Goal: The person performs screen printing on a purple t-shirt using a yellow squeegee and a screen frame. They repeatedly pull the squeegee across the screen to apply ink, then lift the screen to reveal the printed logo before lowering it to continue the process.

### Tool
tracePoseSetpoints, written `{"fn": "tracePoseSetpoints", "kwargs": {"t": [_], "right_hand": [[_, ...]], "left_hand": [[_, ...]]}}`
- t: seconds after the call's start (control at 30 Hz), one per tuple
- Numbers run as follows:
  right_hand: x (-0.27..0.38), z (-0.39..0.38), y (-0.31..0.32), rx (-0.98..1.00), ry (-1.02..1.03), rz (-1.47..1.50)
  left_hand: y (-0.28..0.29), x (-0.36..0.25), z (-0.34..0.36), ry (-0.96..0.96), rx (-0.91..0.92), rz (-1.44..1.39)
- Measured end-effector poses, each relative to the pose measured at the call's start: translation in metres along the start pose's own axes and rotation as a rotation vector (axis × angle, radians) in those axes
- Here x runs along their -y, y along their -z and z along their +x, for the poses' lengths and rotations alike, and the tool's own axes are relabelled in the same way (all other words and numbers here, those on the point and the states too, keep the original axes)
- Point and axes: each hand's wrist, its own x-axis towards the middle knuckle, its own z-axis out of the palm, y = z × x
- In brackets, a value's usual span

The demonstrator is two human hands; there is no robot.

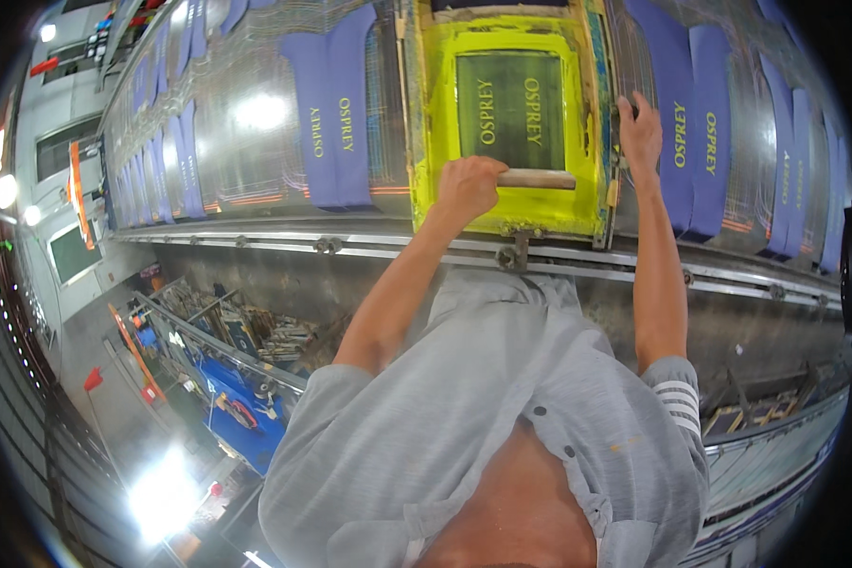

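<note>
A screen printing frame [596,142] lies on the long table in front of me, its mesh bordered with bright yellow ink [435,95]. My left hand [470,186] is closed on the left end of a squeegee [540,178], whose pale wooden handle lies across the near part of the mesh. Through the dark window in the mesh [511,71], yellow lettering shows. Beside the frame's right edge is my right hand [640,133], its fingers bent and apart. A small dark spot shows between them, too small to name.
Purple cut fabric pieces [331,114] with yellow print lie to the left, and more purple pieces [696,123] to the right. A metal rail [369,254] runs along the table's near edge. A blue-topped cart [246,412] stands lower left.
</note>
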Motion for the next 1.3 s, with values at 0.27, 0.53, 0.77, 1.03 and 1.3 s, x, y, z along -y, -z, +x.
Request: {"fn": "tracePoseSetpoints", "kwargs": {"t": [0.27, 0.53, 0.77, 1.03, 1.3], "right_hand": [[0.063, 0.013, 0.045, 0.210, -0.304, 0.238], [0.200, -0.071, -0.075, 0.085, -0.172, 0.455], [0.282, -0.123, -0.137, 0.045, -0.144, 0.520], [0.306, -0.138, -0.166, 0.117, -0.179, 0.443], [0.295, -0.135, -0.184, 0.067, -0.056, 0.234]], "left_hand": [[0.020, 0.023, -0.034, 0.014, -0.040, -0.103], [0.071, 0.190, -0.089, -0.010, -0.157, -0.021], [0.128, 0.274, -0.120, 0.012, -0.035, 0.077], [0.139, 0.313, -0.126, 0.010, -0.011, 0.073], [0.081, 0.311, -0.164, -0.229, -0.413, 0.067]]}}
